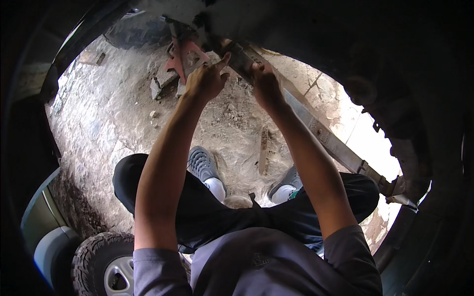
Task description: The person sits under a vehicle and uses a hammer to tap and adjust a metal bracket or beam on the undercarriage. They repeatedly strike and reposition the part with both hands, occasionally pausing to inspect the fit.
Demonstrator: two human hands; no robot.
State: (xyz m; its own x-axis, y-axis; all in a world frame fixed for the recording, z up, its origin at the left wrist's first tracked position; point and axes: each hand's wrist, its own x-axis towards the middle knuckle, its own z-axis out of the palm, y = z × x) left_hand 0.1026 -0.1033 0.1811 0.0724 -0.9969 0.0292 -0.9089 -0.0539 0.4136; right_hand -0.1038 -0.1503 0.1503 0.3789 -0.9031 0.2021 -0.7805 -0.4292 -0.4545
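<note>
Hands sit near each other but apart at the top of my feed. I see the left hand (210, 81) with index finger and thumb spread near the upper end of a long metal bar (340, 148); whether its other fingers grip anything, I cannot tell. The right hand (266, 84) curls by that bar, and I cannot make out if it is clamped on it. The bar slants from near both hands down to the right. Beside the left hand I get a red metal stand (177, 63). Below, grey shoes (202, 164) rest on rough ground (108, 103); a wheel (94, 259) shows lower left.
</note>
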